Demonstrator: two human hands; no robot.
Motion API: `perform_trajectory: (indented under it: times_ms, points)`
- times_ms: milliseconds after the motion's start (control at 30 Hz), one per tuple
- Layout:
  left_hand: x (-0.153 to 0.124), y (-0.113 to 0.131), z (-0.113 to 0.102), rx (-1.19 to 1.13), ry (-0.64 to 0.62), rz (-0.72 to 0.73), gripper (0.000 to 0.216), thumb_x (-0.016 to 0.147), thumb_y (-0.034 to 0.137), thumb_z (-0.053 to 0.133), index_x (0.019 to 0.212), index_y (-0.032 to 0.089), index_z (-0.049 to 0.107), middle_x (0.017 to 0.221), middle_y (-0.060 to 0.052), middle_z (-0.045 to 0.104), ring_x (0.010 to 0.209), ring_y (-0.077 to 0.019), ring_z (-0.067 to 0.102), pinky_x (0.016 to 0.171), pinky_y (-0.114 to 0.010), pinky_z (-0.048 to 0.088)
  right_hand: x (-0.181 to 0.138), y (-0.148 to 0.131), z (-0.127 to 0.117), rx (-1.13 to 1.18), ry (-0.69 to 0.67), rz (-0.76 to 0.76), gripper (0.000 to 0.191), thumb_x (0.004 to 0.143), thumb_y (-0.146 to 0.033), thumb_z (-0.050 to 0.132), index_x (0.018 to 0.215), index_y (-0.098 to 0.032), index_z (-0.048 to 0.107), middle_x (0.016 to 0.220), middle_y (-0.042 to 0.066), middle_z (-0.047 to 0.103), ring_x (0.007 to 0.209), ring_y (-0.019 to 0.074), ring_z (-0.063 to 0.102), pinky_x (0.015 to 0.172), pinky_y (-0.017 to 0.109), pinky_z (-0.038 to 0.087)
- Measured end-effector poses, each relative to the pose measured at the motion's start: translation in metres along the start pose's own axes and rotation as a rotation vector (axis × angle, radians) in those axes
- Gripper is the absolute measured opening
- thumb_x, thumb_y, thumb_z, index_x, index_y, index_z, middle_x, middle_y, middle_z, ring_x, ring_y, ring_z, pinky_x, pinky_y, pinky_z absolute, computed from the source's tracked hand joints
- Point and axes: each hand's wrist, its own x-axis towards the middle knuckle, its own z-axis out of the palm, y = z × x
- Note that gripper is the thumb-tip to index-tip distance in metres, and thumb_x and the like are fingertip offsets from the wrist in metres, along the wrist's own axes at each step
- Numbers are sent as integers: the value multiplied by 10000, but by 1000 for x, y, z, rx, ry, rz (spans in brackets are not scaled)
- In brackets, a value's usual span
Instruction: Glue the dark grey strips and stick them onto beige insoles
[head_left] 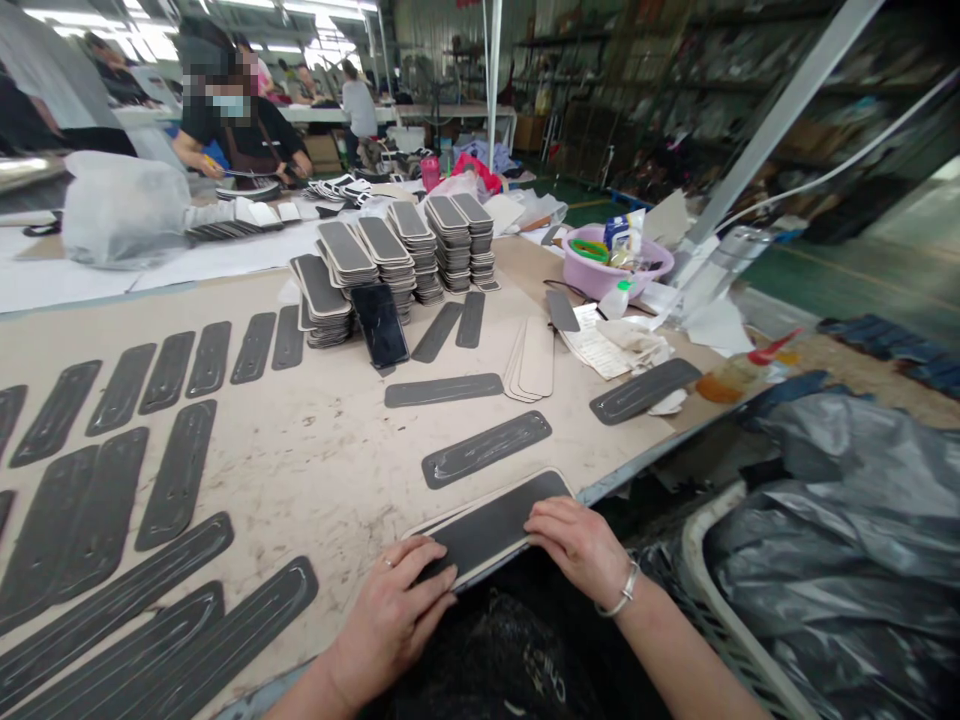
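At the near edge of the table [300, 480] lies a dark grey rounded panel [487, 525] with a cream border, on top of at least one other pale piece. My left hand [397, 605] grips its left end, fingers bent over the top. The fingers of my right hand [577, 545] close on its right end, with the thumb hidden. Just beyond it is a grey strip [486, 450] with a shiny wet-looking line around its face. Another such strip [444, 390] rests farther back, beside a fan of cream pieces [531, 360].
Several grey strips [176, 475] spread over the left side. Stacked panels [409, 250] stand behind a phone [380, 325]. To the right are a purple basin [615, 270], a bottle of amber liquid [739, 372] and a crate [705, 560] with dark plastic. A co-worker [240, 140] sits opposite.
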Motion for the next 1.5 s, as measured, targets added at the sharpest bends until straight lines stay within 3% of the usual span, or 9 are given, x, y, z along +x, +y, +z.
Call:
perform_trajectory:
  times_ms: [400,633,933,1233,1367,1500]
  points:
    - [-2,-1,2,-15,10,3,220,858,193,564,1059,212,652,1082,-97,598,1058,-229,538,892,-392,506,3,-4,-2,-39,-19,13,92,888,-181,546,922,-204,628,915,41,626,867,163,551,797,308,467]
    - [-1,2,1,-10,-12,-25,216,865,216,555,1057,222,651,1081,-88,599,1054,-226,534,904,-403,496,4,-25,3,-81,-36,-13,243,865,-130,546,1084,-219,602,1030,57,618,976,191,523,894,367,447]
    - [-2,4,0,-24,-16,-30,213,864,213,554,1054,225,648,1077,-85,595,1052,-226,526,912,-411,488,10,-35,19,-70,-76,-44,155,910,-168,498,969,-209,635,878,40,621,850,166,521,775,301,450]
    - [-2,2,2,20,9,5,202,872,207,540,1038,222,653,1067,-91,597,1045,-222,547,892,-391,510,11,-38,12,-19,-58,60,130,874,-210,574,981,-220,647,931,21,637,867,149,545,809,286,451]
    - [-4,-4,7,69,39,68,217,858,198,552,1049,223,651,1064,-95,601,1044,-225,557,868,-369,531,17,-63,20,-34,-99,76,437,856,-403,591,1246,-215,534,1210,66,578,1143,203,485,1009,359,378]
    - [-1,-8,7,100,83,145,208,849,227,567,1036,217,657,1029,-96,615,1008,-218,579,829,-330,550,22,-75,39,-95,-200,26,657,898,-540,449,1421,-163,322,1475,109,318,1366,227,234,1134,424,200]
